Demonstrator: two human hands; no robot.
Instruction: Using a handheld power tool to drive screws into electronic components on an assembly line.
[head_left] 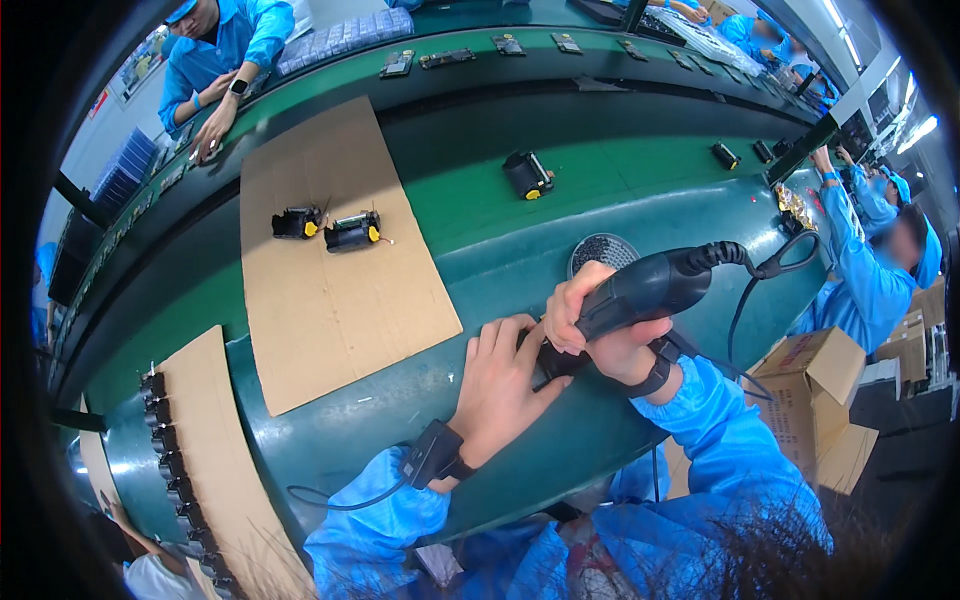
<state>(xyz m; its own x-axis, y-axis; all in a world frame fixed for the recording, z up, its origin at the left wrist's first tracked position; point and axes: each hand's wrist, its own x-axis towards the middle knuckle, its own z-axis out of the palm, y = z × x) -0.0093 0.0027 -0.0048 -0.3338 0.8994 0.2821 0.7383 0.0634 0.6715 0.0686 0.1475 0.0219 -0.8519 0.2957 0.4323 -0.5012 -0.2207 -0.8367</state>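
Note:
My right hand (610, 325) is wrapped round a black electric screwdriver (648, 290), whose coiled cord leaves its rear end. The tool tilts down to the left, its tip hidden behind my fingers. Beside it, my left hand (500, 385) presses and steadies a small black plastic part (553, 362) on the green bench. Fingers and tool cover most of that part. Just beyond my right hand sits a round dish (603, 246) of small dark pieces.
Two black assemblies with yellow spots, one an upright-framed unit (352, 232), lie on a cardboard sheet (350, 340). Another black assembly (528, 176) is on the green belt. A row of black parts (172, 465) lines the left cardboard. An open carton (800, 400) stands right; co-workers sit around.

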